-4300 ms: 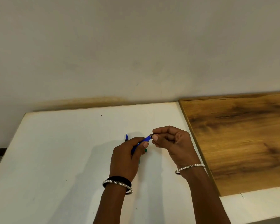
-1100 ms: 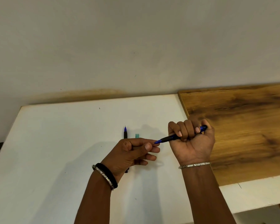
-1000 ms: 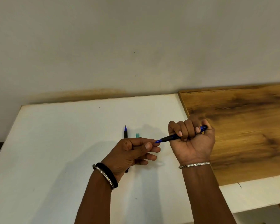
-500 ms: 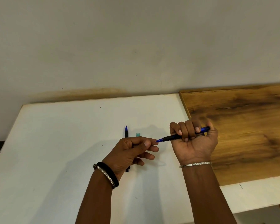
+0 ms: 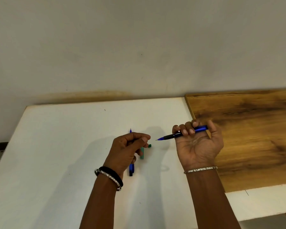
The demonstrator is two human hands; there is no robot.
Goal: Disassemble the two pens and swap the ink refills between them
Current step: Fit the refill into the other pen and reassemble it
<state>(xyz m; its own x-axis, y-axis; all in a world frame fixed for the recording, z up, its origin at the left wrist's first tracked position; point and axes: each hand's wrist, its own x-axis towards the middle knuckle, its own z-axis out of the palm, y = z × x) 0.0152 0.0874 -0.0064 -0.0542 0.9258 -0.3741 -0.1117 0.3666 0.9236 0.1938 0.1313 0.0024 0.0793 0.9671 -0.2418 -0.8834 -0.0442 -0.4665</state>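
My right hand (image 5: 196,144) is shut around a blue pen with a black grip (image 5: 183,133), held above the table with its tip pointing left. My left hand (image 5: 129,149) hovers a short gap to the left of that tip, fingers curled and thumb against forefinger, with nothing visible in it. Under the left hand a second blue pen (image 5: 131,169) lies on the white table (image 5: 56,146), its tip showing past the knuckles and its middle hidden. A pale green pen part (image 5: 142,154) and a small dark green piece (image 5: 149,145) lie beside it.
A brown wooden board (image 5: 248,134) lies on the right part of the table, under and beyond my right hand. A plain wall rises right behind the table's far edge. The table's front right edge is near my right forearm.
My left hand has let go of the held pen's tip and drawn back left. My right hand has shifted right with the pen, leaving a gap between the hands.
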